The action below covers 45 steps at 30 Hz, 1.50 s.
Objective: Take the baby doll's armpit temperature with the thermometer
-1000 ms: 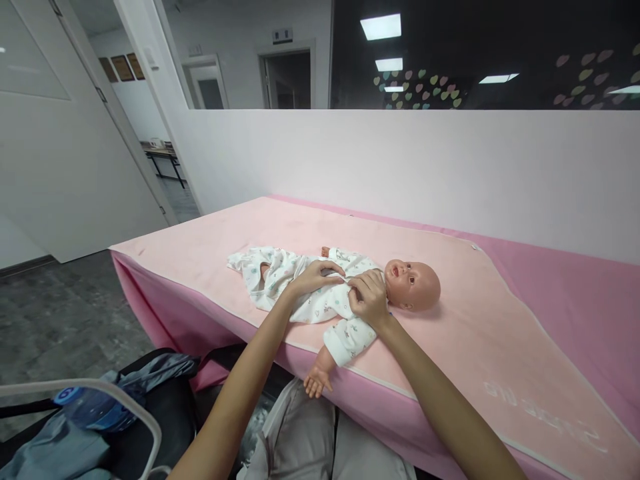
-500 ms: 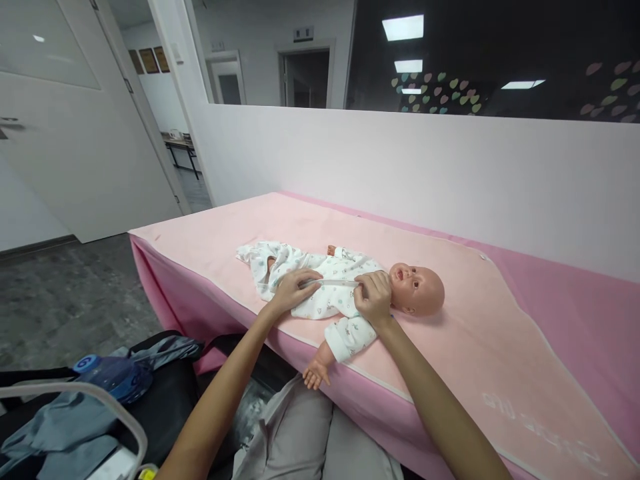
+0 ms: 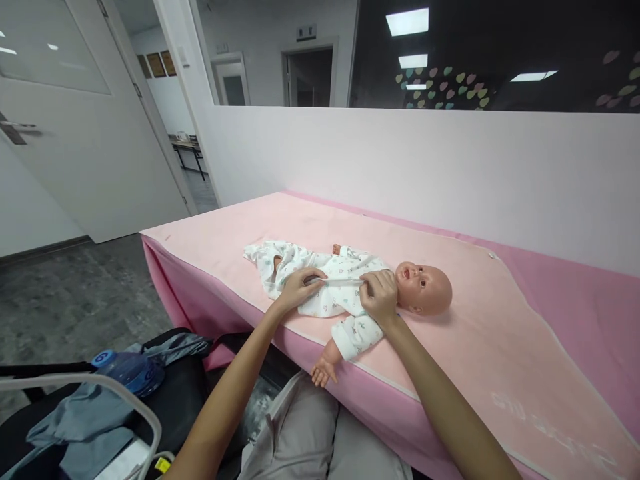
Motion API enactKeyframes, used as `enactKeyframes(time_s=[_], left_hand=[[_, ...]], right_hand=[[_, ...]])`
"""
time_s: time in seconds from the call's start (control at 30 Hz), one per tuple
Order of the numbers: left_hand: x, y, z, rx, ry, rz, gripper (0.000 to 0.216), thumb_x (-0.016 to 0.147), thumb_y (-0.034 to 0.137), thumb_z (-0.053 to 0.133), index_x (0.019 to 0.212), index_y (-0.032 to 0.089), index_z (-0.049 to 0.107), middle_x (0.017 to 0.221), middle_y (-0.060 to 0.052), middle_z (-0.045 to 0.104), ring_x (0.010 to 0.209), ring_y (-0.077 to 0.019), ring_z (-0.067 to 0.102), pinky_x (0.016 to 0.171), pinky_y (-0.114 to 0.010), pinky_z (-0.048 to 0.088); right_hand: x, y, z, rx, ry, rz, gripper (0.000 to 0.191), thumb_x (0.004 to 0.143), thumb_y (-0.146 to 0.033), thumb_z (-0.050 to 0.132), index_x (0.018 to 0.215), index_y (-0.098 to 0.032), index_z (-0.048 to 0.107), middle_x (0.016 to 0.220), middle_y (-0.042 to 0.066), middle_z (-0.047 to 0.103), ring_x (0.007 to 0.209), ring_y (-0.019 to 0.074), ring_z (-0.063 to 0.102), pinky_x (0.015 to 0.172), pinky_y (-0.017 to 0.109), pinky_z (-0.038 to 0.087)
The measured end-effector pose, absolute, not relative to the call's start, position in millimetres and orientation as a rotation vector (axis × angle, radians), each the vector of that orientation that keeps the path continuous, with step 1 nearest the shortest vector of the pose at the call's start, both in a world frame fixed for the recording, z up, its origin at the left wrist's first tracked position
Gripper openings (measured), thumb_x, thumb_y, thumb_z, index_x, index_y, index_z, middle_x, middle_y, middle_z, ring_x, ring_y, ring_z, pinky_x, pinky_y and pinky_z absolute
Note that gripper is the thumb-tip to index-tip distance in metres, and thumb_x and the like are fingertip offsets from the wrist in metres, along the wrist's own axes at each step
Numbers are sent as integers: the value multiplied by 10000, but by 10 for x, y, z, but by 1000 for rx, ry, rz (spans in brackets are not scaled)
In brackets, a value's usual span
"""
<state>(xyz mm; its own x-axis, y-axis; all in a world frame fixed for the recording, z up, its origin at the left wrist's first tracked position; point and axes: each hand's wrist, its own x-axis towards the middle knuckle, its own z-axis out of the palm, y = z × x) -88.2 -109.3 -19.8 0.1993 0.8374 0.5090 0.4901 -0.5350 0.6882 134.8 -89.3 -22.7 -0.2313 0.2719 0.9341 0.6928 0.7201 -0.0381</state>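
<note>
A baby doll [image 3: 423, 288] lies on its back on a pink towel [image 3: 480, 320], head to the right. It wears a white printed romper [image 3: 330, 297]. My left hand [image 3: 297, 289] pinches the romper's front edge at the doll's belly. My right hand [image 3: 380, 295] pinches the same edge near the doll's neck. The cloth edge runs taut between the two hands. One bare doll hand [image 3: 323, 371] hangs over the table's near edge.
The table carries a darker pink cover [image 3: 585, 300] and stands against a white half wall [image 3: 450, 167]. At lower left stands a black chair with grey clothes [image 3: 75, 427] and a blue bottle [image 3: 127, 370]. An open white door [image 3: 75, 147] is at left.
My left hand slid left from the doll's chest to its belly, pulling the romper's edge straight. My right hand stayed near the neck. The camera view shifted slightly left.
</note>
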Motion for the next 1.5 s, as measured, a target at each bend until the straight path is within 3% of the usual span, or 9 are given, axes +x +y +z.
enactKeyframes(time_s=[0.27, 0.47, 0.73, 0.87, 1.1, 1.33, 1.5], left_hand=[[-768, -1059, -155, 2128, 1375, 1285, 257, 859, 354, 458, 845, 186, 652, 883, -15, 674, 826, -159, 593, 743, -259, 430], [-850, -1071, -110, 2181, 1303, 1145, 282, 713, 397, 651, 918, 206, 677, 968, -25, 665, 896, -189, 592, 790, -282, 442], [-889, -1008, -133, 2095, 1259, 1130, 283, 781, 404, 567, 935, 200, 688, 972, -44, 673, 888, -195, 600, 775, -289, 451], [-919, -1005, -124, 2134, 1220, 1087, 321, 742, 385, 621, 1018, 227, 663, 1039, -40, 653, 962, -204, 580, 840, -304, 433], [-961, -989, -140, 2086, 1090, 1062, 241, 764, 361, 586, 896, 188, 691, 1003, -67, 652, 958, -202, 578, 863, -314, 433], [-868, -1014, -147, 2020, 1284, 1166, 266, 819, 347, 490, 924, 182, 670, 981, -48, 666, 926, -194, 587, 834, -312, 444], [-884, -1012, -95, 2113, 1261, 1073, 278, 742, 387, 609, 926, 193, 685, 970, -47, 672, 902, -199, 597, 786, -289, 452]], right_hand=[[1351, -882, -243, -772, -1831, -461, 173, 690, -41, 476, 735, -192, 549, 689, 19, 587, 680, 167, 478, 704, 317, 366], [1355, -880, -244, -776, -1831, -449, 167, 691, -48, 465, 721, -193, 541, 672, 19, 574, 675, 167, 469, 703, 318, 361], [1357, -879, -243, -760, -1833, -445, 161, 671, -49, 456, 692, -191, 529, 633, 17, 552, 652, 164, 446, 690, 318, 353], [1355, -882, -236, -765, -1831, -448, 160, 669, -51, 452, 683, -192, 526, 621, 15, 542, 649, 163, 441, 687, 314, 348], [1357, -887, -223, -738, -1839, -450, 150, 644, -58, 434, 634, -199, 485, 580, 6, 518, 608, 153, 420, 670, 305, 338], [1363, -873, -250, -772, -1868, -445, 144, 641, -70, 432, 638, -203, 488, 592, 9, 524, 618, 159, 435, 686, 313, 335], [1362, -871, -248, -783, -1859, -451, 148, 648, -67, 433, 640, -202, 494, 592, 7, 529, 615, 156, 435, 683, 309, 335]])
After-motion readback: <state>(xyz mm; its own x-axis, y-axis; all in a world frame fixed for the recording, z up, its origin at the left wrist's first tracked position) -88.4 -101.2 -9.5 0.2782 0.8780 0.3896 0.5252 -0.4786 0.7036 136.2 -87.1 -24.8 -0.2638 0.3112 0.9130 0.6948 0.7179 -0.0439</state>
